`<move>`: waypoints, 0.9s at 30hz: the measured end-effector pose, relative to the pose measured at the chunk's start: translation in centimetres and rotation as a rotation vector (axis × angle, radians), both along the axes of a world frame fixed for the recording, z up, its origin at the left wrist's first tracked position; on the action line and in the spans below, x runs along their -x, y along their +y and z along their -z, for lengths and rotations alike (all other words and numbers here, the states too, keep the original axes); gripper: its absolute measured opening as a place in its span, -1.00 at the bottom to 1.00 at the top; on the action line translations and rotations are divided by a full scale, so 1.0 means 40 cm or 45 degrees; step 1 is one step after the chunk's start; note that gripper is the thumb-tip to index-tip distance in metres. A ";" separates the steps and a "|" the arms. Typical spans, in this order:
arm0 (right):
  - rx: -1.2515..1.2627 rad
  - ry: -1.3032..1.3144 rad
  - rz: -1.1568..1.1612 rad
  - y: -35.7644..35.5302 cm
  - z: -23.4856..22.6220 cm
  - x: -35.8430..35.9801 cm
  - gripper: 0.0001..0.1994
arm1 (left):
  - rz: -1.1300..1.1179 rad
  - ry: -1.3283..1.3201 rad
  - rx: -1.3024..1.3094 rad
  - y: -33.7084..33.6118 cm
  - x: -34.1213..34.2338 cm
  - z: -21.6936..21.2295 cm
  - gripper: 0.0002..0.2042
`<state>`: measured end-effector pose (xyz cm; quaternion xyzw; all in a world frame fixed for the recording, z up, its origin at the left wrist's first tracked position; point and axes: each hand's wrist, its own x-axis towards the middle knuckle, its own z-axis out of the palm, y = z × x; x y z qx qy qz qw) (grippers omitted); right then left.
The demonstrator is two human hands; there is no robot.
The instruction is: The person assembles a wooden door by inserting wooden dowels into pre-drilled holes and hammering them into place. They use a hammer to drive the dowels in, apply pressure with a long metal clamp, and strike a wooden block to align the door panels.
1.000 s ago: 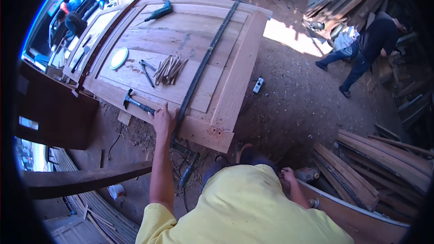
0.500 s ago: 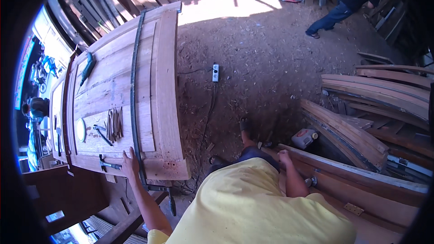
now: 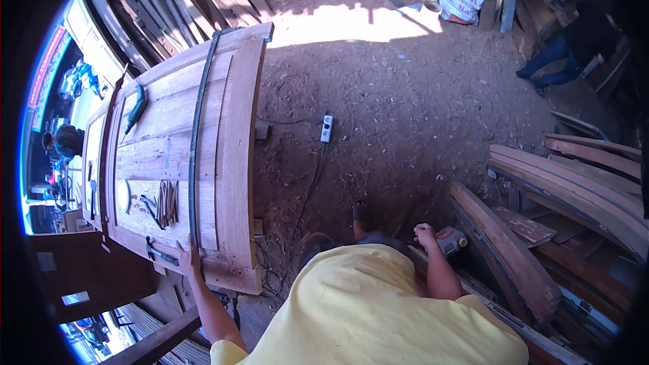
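Observation:
My left hand (image 3: pixel 189 257) rests with fingers stretched on the near edge of a large wooden door panel (image 3: pixel 233 162), between a hammer (image 3: pixel 163 255) and a long metal bar clamp (image 3: pixel 200 111). The hammer lies flat, its handle end close to my fingertips. Farther up the panel are a bundle of thin wooden sticks (image 3: pixel 168 203), a pair of pincers (image 3: pixel 150 209), a round white-faced roll (image 3: pixel 124 196) and a green power drill (image 3: pixel 137 109). My right hand (image 3: pixel 424 234) hangs off to the right with curled fingers; whatever they may hold is hidden.
A white power strip (image 3: pixel 326 128) with trailing cords lies on the dirt floor. Curved timber pieces (image 3: pixel 514 250) and a plastic jug (image 3: pixel 449 240) are at right. Planks (image 3: pixel 145 7) lean at far left. Another person (image 3: pixel 574 47) is at far right.
The view has shifted, with the panel's near end now lower and my body beside it. My left hand stays on the panel edge. The other person has moved right.

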<state>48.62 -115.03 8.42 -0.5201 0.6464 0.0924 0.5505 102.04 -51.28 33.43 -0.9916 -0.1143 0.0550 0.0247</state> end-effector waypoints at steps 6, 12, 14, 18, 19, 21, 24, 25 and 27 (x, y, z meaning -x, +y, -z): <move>0.121 -0.145 0.003 -0.081 0.008 -0.078 -0.72 | 0.103 0.237 -0.110 0.019 -0.015 0.000 -0.44; 0.022 -0.009 -0.104 -0.032 0.010 -0.067 -0.73 | 0.214 0.145 0.028 0.117 -0.033 0.000 -0.29; 0.017 0.045 -0.134 -0.014 0.045 -0.024 -0.73 | 0.167 0.219 0.149 0.086 -0.043 0.022 -0.35; -0.038 0.125 -0.033 0.003 0.058 0.026 -0.74 | 0.111 0.230 0.250 0.064 -0.050 0.040 -0.36; -0.053 0.116 -0.024 0.006 0.046 0.029 -0.75 | 0.078 0.237 0.231 0.075 -0.057 0.037 -0.37; -0.077 0.101 -0.007 0.005 0.035 0.035 -0.76 | -0.014 0.217 0.228 0.094 -0.064 0.035 -0.39; -0.043 0.064 0.031 0.015 0.072 0.063 -0.76 | -0.054 0.229 0.248 0.106 -0.057 0.029 -0.41; -0.023 0.077 0.004 0.020 0.069 0.063 -0.76 | 0.025 0.272 0.240 0.108 -0.056 0.029 -0.41; 0.014 0.094 -0.049 0.019 0.048 0.051 -0.77 | 0.142 0.308 0.288 0.109 -0.054 0.030 -0.40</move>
